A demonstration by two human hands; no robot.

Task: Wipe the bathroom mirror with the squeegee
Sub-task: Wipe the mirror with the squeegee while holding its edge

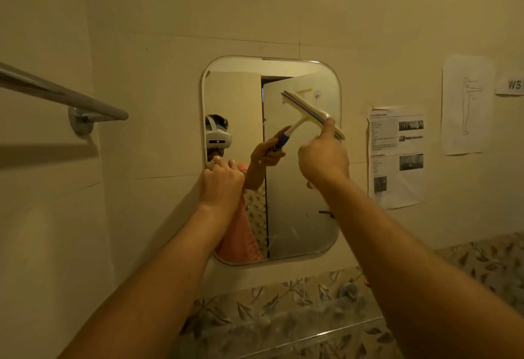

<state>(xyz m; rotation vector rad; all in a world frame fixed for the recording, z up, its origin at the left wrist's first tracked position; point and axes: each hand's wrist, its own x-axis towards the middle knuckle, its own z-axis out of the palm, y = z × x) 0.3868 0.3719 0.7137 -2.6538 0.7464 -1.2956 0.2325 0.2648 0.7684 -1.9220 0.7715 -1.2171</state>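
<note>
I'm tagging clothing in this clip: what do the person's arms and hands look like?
The left hand and right hand are ungloved, and no rings are visible. Both arms are uncovered down to the frame's edge, with no sleeves, watch or bracelet.

Glossy glass mirror (297, 202), seemingly plastic squeegee (309, 110), polished metal towel rail (65, 94), matt paper sheets (397, 157).

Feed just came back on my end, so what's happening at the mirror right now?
A person's right hand holds the squeegee, its blade tilted against the upper right of the mirror. The left hand sits with curled fingers at the mirror's left edge; whether it grips anything is unclear.
</note>
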